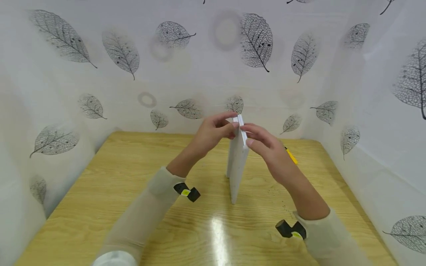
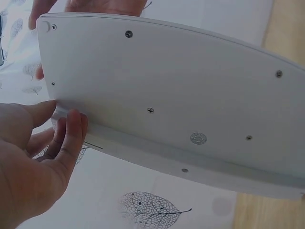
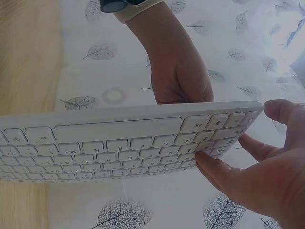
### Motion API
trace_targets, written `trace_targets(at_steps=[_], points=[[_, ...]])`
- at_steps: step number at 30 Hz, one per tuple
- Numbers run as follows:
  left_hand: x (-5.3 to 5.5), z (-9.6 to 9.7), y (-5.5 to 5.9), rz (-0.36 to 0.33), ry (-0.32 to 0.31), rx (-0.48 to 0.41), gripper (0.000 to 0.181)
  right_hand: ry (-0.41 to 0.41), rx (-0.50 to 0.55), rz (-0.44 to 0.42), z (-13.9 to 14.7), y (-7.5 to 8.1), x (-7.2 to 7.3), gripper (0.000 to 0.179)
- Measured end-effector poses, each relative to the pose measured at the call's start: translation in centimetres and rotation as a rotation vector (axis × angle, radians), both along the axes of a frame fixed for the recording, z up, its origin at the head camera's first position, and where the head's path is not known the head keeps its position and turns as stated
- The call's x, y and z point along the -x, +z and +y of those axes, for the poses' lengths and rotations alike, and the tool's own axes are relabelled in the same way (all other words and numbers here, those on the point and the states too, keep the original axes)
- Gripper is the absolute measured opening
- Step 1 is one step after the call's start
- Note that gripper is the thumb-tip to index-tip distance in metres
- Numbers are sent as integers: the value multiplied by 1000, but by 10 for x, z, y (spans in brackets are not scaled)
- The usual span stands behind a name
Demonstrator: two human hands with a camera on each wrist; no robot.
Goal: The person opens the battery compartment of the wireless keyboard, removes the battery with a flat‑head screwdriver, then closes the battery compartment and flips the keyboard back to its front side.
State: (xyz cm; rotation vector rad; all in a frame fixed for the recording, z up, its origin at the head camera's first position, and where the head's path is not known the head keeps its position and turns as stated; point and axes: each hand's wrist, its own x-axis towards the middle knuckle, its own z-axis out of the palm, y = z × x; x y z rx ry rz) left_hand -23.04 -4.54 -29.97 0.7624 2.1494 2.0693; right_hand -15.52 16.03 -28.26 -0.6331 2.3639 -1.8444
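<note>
A white keyboard stands upright on one short end on the table. Its underside faces the left wrist view, showing several screws and a raised ridge along one long edge. The keys face the right wrist view. My left hand pinches the ridge near the upper end between thumb and fingers. Across from it, my right hand holds the upper end, with fingertips on the corner and on the keys. The right fingers show partly behind the board in the left wrist view.
A yellow-handled tool lies on the wooden table, partly behind my right hand. Small dark specks are scattered near my right forearm. Leaf-patterned white sheets hang around the back and sides.
</note>
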Motion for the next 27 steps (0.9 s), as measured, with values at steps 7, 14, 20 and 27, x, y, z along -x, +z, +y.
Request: trace_targets(at_steps=[7,14,20,27], points=[[3,9,-9,5,0,8,45,-17,-39,25,9,5,0,45],[4,16,-18,-20,-6,28,47,-42,-80,45,20,9,-2,42],[5,19,-32,-3,-29,107,48,-79,-160,56,33,12,-4,42],[4,25,-50,49,-82,259,61,-117,-248,65,49,12,-6,42]])
